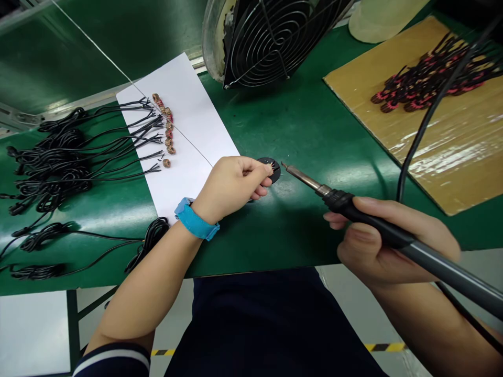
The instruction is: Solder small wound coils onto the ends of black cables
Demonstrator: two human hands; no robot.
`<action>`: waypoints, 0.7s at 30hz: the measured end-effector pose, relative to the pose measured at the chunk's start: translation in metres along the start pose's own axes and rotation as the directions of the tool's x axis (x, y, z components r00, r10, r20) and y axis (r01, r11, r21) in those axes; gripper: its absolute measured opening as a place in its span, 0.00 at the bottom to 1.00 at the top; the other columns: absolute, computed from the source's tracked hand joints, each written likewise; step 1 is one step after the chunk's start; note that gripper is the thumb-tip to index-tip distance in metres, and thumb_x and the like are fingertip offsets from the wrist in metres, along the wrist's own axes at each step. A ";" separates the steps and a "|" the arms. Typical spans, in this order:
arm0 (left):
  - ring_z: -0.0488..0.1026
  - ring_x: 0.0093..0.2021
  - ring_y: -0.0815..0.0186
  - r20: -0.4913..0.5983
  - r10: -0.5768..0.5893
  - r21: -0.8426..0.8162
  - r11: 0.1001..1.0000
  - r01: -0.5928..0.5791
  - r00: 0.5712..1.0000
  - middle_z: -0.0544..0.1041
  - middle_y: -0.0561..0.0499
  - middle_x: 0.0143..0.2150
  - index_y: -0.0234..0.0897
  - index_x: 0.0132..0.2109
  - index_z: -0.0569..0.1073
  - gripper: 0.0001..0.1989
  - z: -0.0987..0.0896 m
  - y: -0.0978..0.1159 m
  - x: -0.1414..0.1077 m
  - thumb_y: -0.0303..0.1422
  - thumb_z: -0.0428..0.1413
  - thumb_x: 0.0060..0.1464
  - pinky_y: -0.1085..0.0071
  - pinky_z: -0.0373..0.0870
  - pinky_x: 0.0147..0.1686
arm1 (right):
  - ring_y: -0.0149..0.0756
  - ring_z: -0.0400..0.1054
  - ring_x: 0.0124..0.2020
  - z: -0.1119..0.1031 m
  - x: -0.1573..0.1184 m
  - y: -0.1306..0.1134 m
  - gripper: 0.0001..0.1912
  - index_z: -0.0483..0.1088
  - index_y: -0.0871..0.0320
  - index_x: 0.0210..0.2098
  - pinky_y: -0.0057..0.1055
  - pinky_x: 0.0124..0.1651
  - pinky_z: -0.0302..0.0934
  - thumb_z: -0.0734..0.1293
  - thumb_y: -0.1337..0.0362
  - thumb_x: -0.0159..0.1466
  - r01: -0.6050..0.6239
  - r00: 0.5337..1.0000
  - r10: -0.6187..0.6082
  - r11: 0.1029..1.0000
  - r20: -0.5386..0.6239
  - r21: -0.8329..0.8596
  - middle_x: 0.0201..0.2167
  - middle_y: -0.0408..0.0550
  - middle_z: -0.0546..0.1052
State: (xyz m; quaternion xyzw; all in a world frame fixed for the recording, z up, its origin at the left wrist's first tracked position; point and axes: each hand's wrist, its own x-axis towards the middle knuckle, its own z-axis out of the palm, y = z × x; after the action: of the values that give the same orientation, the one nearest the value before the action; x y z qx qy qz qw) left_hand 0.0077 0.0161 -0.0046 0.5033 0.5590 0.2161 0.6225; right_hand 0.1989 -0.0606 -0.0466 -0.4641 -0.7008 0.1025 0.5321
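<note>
My right hand (396, 241) grips a soldering iron (353, 209) by its dark handle. Its metal tip points left, a short gap from a small black round disc (276, 172) on the green table. My left hand (239, 183), with a blue strap at the wrist, is closed in a pinch over that disc. Fine wire ends show at its fingertips, but the rest of what it pinches is hidden. A thin wire (188, 140) runs from the upper left down to my left hand. Under and behind that arm lies a white sheet (196, 110).
Several copper-wound coils (168, 128) stand in a row on the sheet, beside bundled black cables (63, 152) with split ends. A black fan (279, 42) stands at the back. Wired coils (428, 84) lie on a tan board (444, 152) at right. The iron's cord (422, 118) arches nearby.
</note>
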 end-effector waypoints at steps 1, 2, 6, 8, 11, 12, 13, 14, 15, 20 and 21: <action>0.71 0.23 0.77 -0.001 0.000 -0.003 1.000 0.000 1.000 0.77 0.48 0.31 0.30 0.29 0.73 0.11 0.000 0.000 0.000 0.31 0.53 0.56 0.81 0.70 0.24 | 0.37 0.72 0.24 0.001 0.001 0.001 0.21 0.71 0.53 0.50 0.30 0.22 0.68 0.68 0.69 0.57 0.053 0.998 -0.053 0.999 -0.040 0.002 0.25 0.46 0.75; 0.71 0.23 0.77 -0.003 -0.001 -0.003 1.000 0.001 1.000 0.77 0.48 0.31 0.30 0.29 0.73 0.11 0.000 0.000 0.000 0.31 0.53 0.56 0.81 0.70 0.24 | 0.37 0.72 0.23 0.002 0.001 0.003 0.21 0.71 0.54 0.51 0.29 0.21 0.66 0.68 0.68 0.57 0.118 0.990 -0.118 0.993 -0.079 0.000 0.25 0.46 0.75; 0.71 0.23 0.76 -0.004 -0.008 0.004 1.000 0.008 1.000 0.77 0.48 0.30 0.30 0.29 0.73 0.11 0.000 0.000 0.000 0.32 0.53 0.56 0.80 0.70 0.25 | 0.36 0.71 0.23 0.003 0.005 0.009 0.22 0.69 0.54 0.53 0.29 0.20 0.64 0.66 0.68 0.58 0.202 0.976 -0.201 0.979 -0.085 0.002 0.23 0.46 0.73; 0.70 0.23 0.76 -0.001 -0.010 0.003 1.000 0.010 1.000 0.77 0.48 0.29 0.30 0.28 0.72 0.11 0.000 0.000 0.000 0.32 0.53 0.56 0.80 0.70 0.25 | 0.34 0.71 0.24 0.002 0.006 0.009 0.23 0.68 0.55 0.54 0.29 0.22 0.65 0.66 0.70 0.58 0.221 0.974 -0.220 0.975 -0.049 0.011 0.24 0.46 0.74; 0.71 0.23 0.76 -0.009 -0.013 0.004 1.000 0.013 1.000 0.76 0.49 0.28 0.30 0.29 0.72 0.11 -0.001 -0.001 -0.001 0.32 0.53 0.56 0.80 0.70 0.25 | 0.34 0.72 0.28 0.002 0.010 0.008 0.27 0.65 0.54 0.56 0.30 0.27 0.68 0.66 0.74 0.57 0.197 0.980 -0.198 0.979 0.019 0.047 0.31 0.47 0.76; 0.70 0.23 0.75 -0.021 -0.006 0.018 1.000 0.007 1.000 0.75 0.50 0.27 0.30 0.29 0.73 0.10 -0.001 -0.002 -0.001 0.32 0.53 0.56 0.79 0.70 0.25 | 0.34 0.73 0.29 0.003 0.011 0.008 0.28 0.65 0.52 0.56 0.31 0.29 0.69 0.66 0.75 0.57 0.175 0.983 -0.178 0.983 0.049 0.061 0.33 0.47 0.77; 0.70 0.22 0.75 -0.042 0.015 0.046 0.999 -0.013 0.999 0.75 0.51 0.26 0.31 0.31 0.73 0.10 -0.001 -0.003 -0.002 0.32 0.52 0.56 0.79 0.70 0.25 | 0.34 0.73 0.31 0.005 0.013 0.008 0.28 0.64 0.50 0.56 0.32 0.32 0.69 0.65 0.76 0.58 0.151 0.984 -0.156 0.986 0.085 0.066 0.35 0.46 0.77; 0.70 0.22 0.74 -0.072 0.054 0.089 0.995 -0.047 0.996 0.74 0.51 0.25 0.31 0.32 0.74 0.10 0.000 -0.005 -0.004 0.32 0.52 0.56 0.78 0.70 0.25 | 0.34 0.73 0.33 0.008 0.016 0.009 0.27 0.64 0.49 0.54 0.33 0.35 0.70 0.64 0.77 0.59 0.132 0.982 -0.139 0.989 0.128 0.063 0.37 0.46 0.77; 0.69 0.22 0.74 -0.106 0.106 0.142 0.986 -0.091 0.989 0.74 0.51 0.25 0.32 0.33 0.75 0.10 0.000 -0.007 -0.005 0.33 0.52 0.56 0.78 0.69 0.24 | 0.35 0.73 0.36 0.010 0.019 0.009 0.24 0.65 0.49 0.52 0.34 0.38 0.70 0.62 0.76 0.60 0.115 0.977 -0.121 0.992 0.176 0.046 0.40 0.46 0.77; 0.69 0.20 0.75 -0.254 0.292 0.282 0.934 -0.218 0.922 0.74 0.50 0.31 0.34 0.36 0.78 0.10 0.004 -0.014 -0.013 0.33 0.53 0.56 0.76 0.70 0.28 | 0.35 0.72 0.42 0.031 0.036 0.013 0.07 0.66 0.54 0.39 0.33 0.43 0.68 0.62 0.71 0.62 0.082 0.946 -0.052 0.993 0.319 -0.081 0.43 0.45 0.76; 0.69 0.21 0.75 -0.273 0.289 0.266 0.939 -0.217 0.918 0.74 0.50 0.31 0.34 0.36 0.78 0.09 0.004 -0.015 -0.013 0.32 0.54 0.56 0.76 0.71 0.28 | 0.35 0.72 0.40 0.035 0.040 0.014 0.06 0.65 0.54 0.38 0.33 0.42 0.68 0.64 0.70 0.61 0.070 0.947 -0.041 0.994 0.318 -0.080 0.41 0.45 0.76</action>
State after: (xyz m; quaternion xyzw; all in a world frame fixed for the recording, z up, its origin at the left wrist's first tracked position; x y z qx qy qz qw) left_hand 0.0036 -0.0024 -0.0114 0.6005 0.6003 0.3048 0.4315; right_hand 0.1765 -0.0105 -0.0439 -0.4453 -0.7936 0.1287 0.3941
